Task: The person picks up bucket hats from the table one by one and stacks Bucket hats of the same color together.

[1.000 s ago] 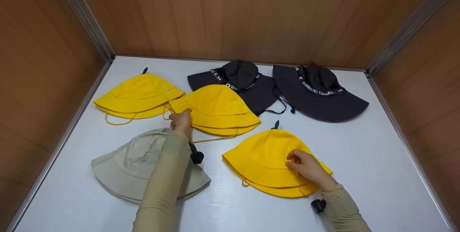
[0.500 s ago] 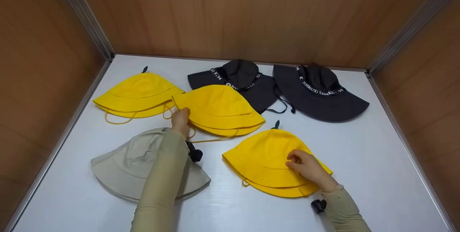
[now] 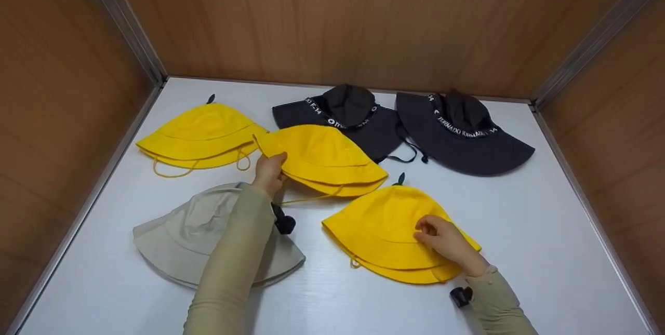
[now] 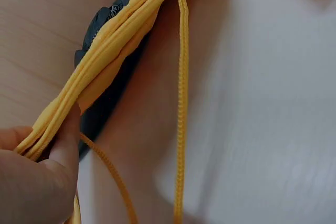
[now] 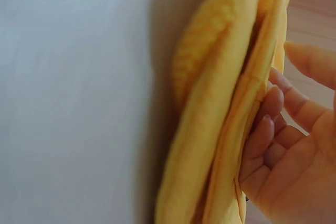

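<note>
My left hand pinches the left brim edge of the middle yellow bucket hat, thumb on one side and fingers on the other. Layers of that brim show between thumb and fingers in the left wrist view, with a yellow cord hanging down. The raised brim overlaps a black hat behind it. My right hand lies over the right part of the front yellow hat, fingers loosely bent and nothing between them. In the right wrist view its fingers are right beside that hat's brim.
A third yellow hat with a green leaf tip lies at the back left. Two black wide-brimmed hats lie along the back wall. A beige hat lies under the left forearm. Wood-patterned walls enclose the white table.
The middle yellow hat has slid slightly right in my left hand's grip, its right brim now near the front hat's leaf. My right hand has stayed in place.
</note>
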The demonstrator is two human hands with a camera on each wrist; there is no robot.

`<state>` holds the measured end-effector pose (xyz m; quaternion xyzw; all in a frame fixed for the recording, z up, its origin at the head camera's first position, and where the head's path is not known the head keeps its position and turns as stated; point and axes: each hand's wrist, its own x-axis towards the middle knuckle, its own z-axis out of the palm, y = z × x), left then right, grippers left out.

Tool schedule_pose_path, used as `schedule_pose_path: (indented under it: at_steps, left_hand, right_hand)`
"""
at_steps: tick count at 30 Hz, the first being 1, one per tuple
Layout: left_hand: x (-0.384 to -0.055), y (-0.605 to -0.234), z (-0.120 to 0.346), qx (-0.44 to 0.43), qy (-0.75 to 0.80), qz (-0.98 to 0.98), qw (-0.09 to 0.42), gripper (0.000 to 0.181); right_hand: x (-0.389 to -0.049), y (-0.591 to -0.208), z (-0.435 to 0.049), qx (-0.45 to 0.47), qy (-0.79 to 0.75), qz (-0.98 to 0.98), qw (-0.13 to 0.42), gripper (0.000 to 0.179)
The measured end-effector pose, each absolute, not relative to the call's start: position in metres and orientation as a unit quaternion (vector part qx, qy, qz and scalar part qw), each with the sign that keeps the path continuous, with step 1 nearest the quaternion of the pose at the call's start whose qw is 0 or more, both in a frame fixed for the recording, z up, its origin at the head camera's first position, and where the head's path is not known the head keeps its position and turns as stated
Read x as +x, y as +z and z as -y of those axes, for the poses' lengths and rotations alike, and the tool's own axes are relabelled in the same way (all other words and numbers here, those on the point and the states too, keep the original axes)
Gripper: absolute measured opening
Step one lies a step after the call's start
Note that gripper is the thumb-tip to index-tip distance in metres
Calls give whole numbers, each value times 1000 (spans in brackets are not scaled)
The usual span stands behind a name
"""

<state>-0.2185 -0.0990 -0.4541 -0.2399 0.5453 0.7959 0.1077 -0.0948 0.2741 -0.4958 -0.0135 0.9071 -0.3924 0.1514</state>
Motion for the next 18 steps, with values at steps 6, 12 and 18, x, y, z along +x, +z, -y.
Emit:
schedule_pose_path:
  at_steps: [6,12,18]
  left_hand:
    - [-214,-432,90,-199,858,-467,80,49]
    - [-210,-409,78,-147,881,-446,67,44]
    - [-201,-382,68,-99,897,-427,53,40]
  right_hand:
    - [-94,-494,-274,-9,-395,-905,160,14]
    - [-93,-493,-275,-11,-396,-905,156,13]
    - [-94,-491,-274,-18,-393,-906,158,16]
